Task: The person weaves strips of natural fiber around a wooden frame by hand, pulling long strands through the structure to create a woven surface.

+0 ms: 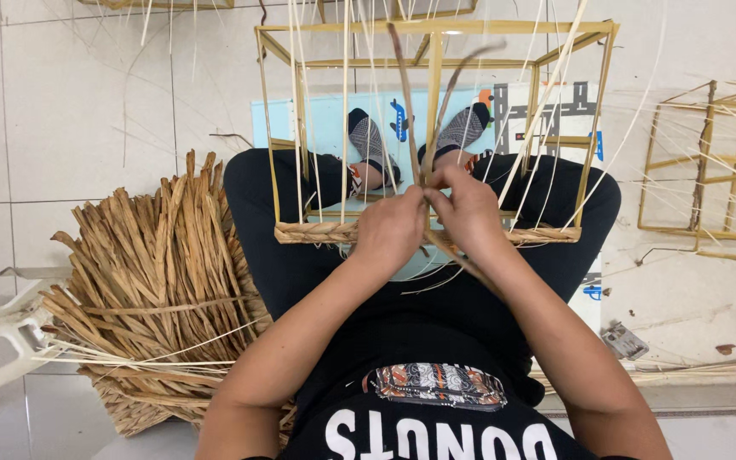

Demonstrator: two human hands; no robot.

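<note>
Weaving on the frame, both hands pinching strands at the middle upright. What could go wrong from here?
1. Both hands, left hand and right hand, pinch the dried strands at one spot; a slip could loosen the woven band.
2. The thin pale stakes stand loose and splayed; a pull may bend or snap one.
3. The wooden frame rests only on the lap, so it might tip.

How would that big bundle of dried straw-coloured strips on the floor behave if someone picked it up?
The bundle of dried strips would probably feel light for its bulk, since it looks like thin, flat dried leaf. It would likely flop and splay, as its ends already fan out loosely. A thin tie seems to cross its middle, so it may hold together there.
</note>
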